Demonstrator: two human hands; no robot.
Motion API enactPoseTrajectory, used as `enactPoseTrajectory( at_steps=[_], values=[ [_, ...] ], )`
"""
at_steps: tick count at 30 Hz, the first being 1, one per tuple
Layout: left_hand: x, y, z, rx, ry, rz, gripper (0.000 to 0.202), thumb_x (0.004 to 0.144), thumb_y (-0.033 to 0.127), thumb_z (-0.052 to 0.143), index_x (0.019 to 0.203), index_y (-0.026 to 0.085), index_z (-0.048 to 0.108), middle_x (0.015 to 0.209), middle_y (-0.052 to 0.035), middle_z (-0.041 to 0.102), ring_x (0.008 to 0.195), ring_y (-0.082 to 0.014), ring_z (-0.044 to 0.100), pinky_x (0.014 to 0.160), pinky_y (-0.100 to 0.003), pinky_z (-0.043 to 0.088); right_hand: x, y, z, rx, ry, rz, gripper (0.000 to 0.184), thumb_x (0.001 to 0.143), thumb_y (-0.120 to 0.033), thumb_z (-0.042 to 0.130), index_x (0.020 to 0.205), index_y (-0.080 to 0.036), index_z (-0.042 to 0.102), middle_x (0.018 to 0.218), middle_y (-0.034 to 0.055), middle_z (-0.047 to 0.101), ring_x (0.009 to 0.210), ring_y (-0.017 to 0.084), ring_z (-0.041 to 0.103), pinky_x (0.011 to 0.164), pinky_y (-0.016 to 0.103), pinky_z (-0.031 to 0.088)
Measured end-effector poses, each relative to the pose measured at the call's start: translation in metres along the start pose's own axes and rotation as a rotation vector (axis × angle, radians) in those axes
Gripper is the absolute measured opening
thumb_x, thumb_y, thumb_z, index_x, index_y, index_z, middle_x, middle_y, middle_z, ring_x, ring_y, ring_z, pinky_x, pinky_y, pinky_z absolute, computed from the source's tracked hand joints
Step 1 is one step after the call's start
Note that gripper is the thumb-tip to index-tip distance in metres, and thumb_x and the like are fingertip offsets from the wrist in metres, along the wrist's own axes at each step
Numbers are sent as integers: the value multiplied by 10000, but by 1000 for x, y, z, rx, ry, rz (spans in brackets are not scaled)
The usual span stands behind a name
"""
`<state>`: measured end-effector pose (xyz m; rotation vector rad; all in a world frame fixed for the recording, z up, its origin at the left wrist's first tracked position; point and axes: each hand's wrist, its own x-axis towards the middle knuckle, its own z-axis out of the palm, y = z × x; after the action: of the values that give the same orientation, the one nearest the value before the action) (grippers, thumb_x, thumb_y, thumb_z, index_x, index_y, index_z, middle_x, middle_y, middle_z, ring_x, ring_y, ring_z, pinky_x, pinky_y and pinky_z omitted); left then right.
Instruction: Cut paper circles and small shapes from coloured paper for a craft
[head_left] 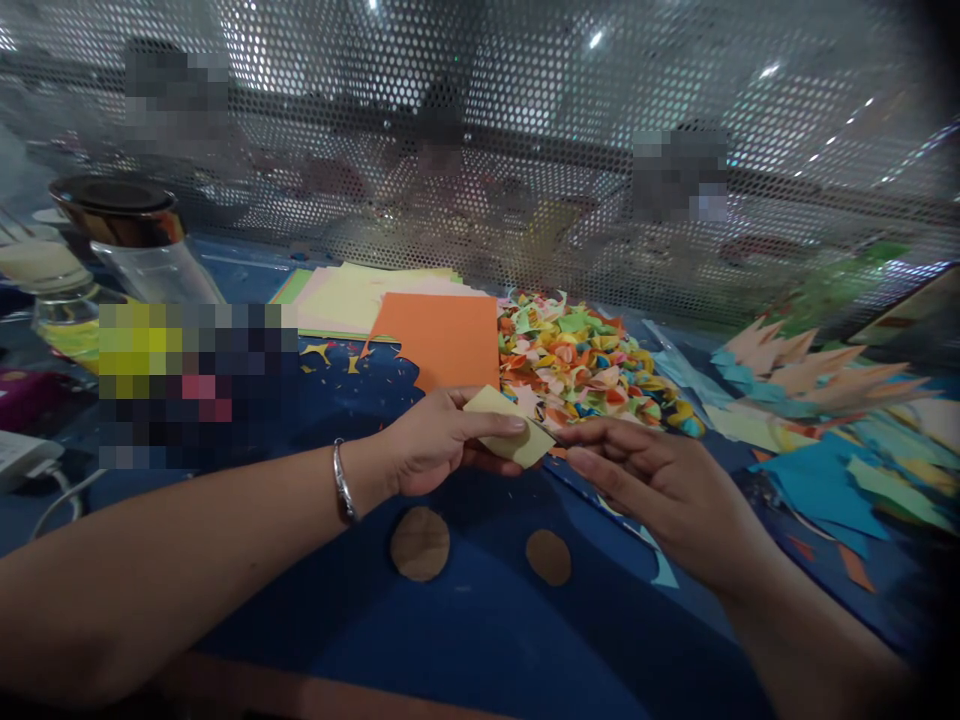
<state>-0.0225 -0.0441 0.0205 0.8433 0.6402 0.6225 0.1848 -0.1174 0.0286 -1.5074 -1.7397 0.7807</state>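
Between the thumb and fingers of my left hand (442,435) is a pale yellow piece of paper (536,447), held above the table and looking folded. My right hand (652,480) is closed in a pinch at the paper's right corner. A thin dark tip shows there, too small to name. Below the hands, a larger brown disc (420,543) and a smaller brown disc (549,557) lie flat on the blue table surface (480,640). Just beyond my left hand lies an orange sheet (450,335) with a scalloped, cut left edge.
A heap of small colourful paper pieces (585,360) lies behind my hands. Pale paper sheets (345,295) are stacked at the back. Blue paper (821,485) and spiky folded paper (795,365) sit right. A dark-lidded clear container (142,240) stands left, before a perforated screen (525,130).
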Motion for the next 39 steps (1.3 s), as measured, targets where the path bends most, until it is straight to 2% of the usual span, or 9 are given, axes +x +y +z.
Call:
enactPoseTrajectory(
  at_steps=[14, 23, 34, 39],
  values=[
    [0, -4, -1, 23, -24, 52, 265, 647, 216, 851, 823, 92, 696, 819, -98, 713, 735, -174, 679, 634, -284, 565, 2, -4, -2, -55, -31, -39, 309, 878, -472, 614, 967, -189, 700, 540, -33, 520, 442, 87, 422, 406, 227, 313],
    [0, -7, 0, 98, -23, 98, 363, 585, 306, 892, 810, 103, 692, 785, -69, 701, 709, -163, 662, 601, -282, 554, 1, -2, -1, -33, -38, -20, 331, 872, -484, 626, 999, -186, 692, 575, -21, 551, 448, 87, 423, 396, 227, 296],
    [-1, -5, -2, 98, -56, 21, 241, 697, 226, 811, 865, 100, 693, 830, -89, 709, 693, -154, 678, 564, -247, 558, 2, -4, -2, -38, -42, -39, 294, 876, -458, 613, 967, -191, 696, 544, -35, 524, 434, 78, 394, 393, 227, 260],
    [-1, -5, -2, 97, -68, 13, 233, 700, 235, 815, 853, 103, 698, 817, -82, 707, 686, -149, 676, 552, -237, 560, 1, -6, -2, -70, -41, -51, 285, 880, -453, 609, 963, -199, 708, 566, -24, 560, 441, 81, 419, 403, 227, 292]
  ],
)
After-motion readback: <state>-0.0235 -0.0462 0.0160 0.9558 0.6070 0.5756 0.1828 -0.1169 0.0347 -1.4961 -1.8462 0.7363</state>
